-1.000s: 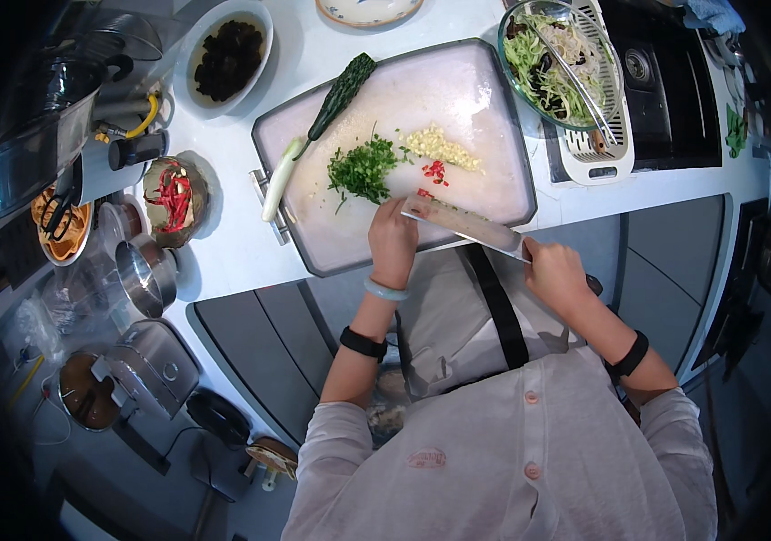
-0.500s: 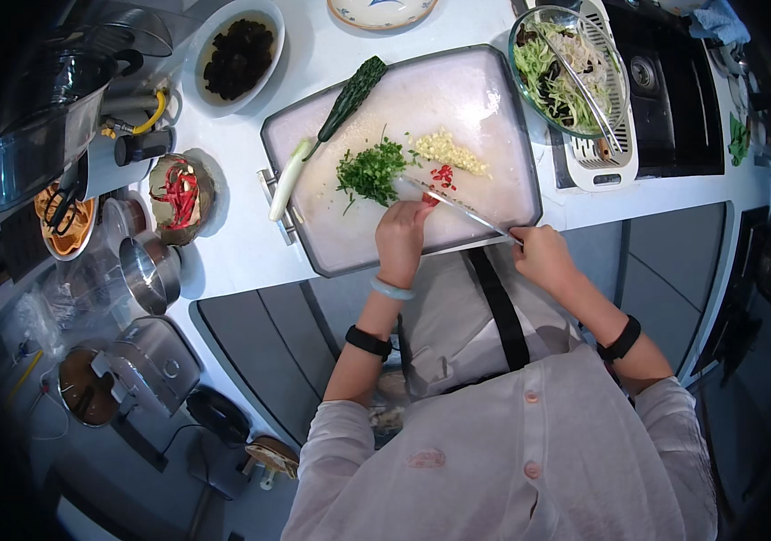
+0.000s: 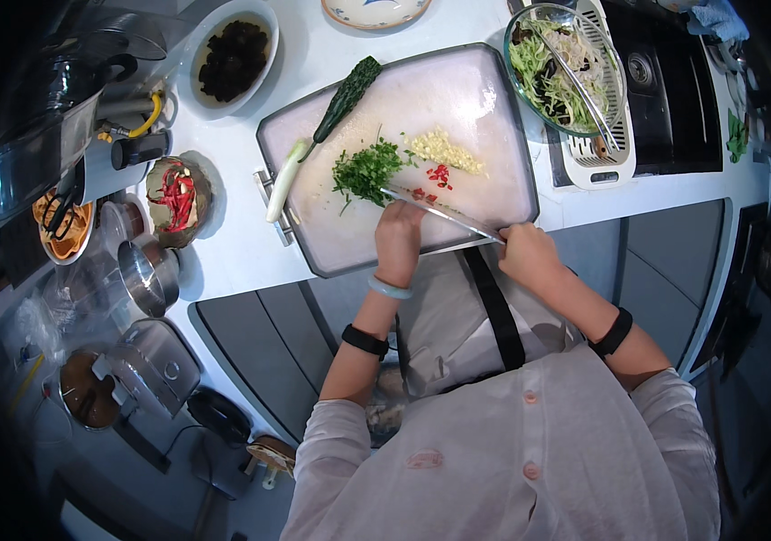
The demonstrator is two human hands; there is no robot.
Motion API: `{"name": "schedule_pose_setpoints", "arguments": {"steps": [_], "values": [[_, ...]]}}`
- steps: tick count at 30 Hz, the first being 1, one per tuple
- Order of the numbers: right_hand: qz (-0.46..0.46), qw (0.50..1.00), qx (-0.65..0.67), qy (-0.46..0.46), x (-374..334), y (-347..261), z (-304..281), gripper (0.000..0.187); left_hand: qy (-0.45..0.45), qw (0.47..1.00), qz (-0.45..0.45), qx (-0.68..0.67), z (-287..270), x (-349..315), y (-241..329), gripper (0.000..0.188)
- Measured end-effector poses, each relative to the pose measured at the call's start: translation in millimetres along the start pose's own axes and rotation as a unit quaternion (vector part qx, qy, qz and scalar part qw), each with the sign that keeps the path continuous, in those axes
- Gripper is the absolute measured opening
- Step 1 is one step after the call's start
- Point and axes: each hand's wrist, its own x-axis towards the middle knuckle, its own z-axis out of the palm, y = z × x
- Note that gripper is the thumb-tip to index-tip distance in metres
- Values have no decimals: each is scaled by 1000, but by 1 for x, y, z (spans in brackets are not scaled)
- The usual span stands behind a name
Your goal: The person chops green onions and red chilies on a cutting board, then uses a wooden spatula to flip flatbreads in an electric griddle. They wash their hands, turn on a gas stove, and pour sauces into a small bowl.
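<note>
My right hand [image 3: 528, 254] is closed around the handle of a kitchen knife [image 3: 449, 215], its blade pointing left across the cutting board [image 3: 340, 239]. Fingers of my left hand [image 3: 398, 242] are bent and pressed together at the blade, pinching a red chili pepper [image 3: 419, 195] mostly hidden by them and the knife. Just beyond the blade lie small red chili pieces [image 3: 440, 175]. Chopped green herbs [image 3: 366, 173] sit in a heap to the left of these, and minced garlic [image 3: 444, 151] is spread behind. A bumpy dark green cucumber [image 3: 348, 97] and a pale green-white stalk [image 3: 287, 180] rest at the board's left.
At the back left stands a white bowl [image 3: 273, 63] of dark soaked pieces in liquid. Nearer is a dish of red chilies [image 3: 178, 198]. On the right, a glass bowl [image 3: 514, 77] of shredded vegetables with tongs sits on a white basket [image 3: 615, 176]. A patterned plate [image 3: 376, 13] is at the back.
The knife and my right hand have shifted left and slightly nearer my left hand. More cut red chili shows beside the blade. My left hand stays nearly in place.
</note>
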Motion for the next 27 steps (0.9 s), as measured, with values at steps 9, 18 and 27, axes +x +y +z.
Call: {"name": "schedule_pose_setpoints", "arguments": {"steps": [9,18,27], "values": [[-21,995,93,12,-10,10,-7,17,91,995,-35,-4,-2,-9,12,11],[-3,995,88,37,-33,21,-10,24,60,987,-117,-88,-3,-5,21,12],[-24,998,31,52,-36,29,-13,23,63,982,-160,-73,2,13,18,9]]}}
